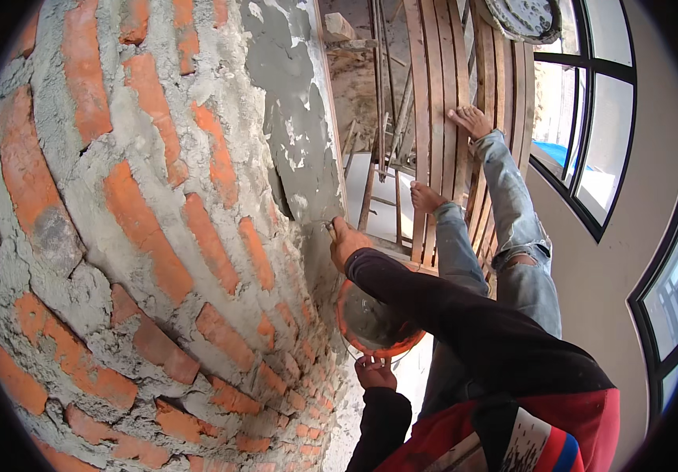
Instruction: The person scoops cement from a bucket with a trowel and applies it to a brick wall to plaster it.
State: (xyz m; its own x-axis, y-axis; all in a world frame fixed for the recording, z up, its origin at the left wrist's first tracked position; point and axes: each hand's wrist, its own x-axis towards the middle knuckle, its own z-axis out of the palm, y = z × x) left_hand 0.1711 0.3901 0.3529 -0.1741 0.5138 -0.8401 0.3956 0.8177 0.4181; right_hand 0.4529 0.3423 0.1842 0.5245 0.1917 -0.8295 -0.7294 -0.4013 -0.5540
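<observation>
- Orange bucket (403, 344), holding grey mortar (369, 318), sits just below and right of the frame's centre.
- Left hand (376, 374), under the bucket in the frame, has its fingers closed on the near rim.
- Right hand (348, 245), above the bucket, is curled beside the brick wall (146, 236); I cannot tell what it grips.
- Bare feet rest on wooden planks (437, 94), upper centre-right.

Orange bucket (408, 344); grey mortar (372, 321); orange bricks (147, 236); black sleeves (496, 346)
</observation>
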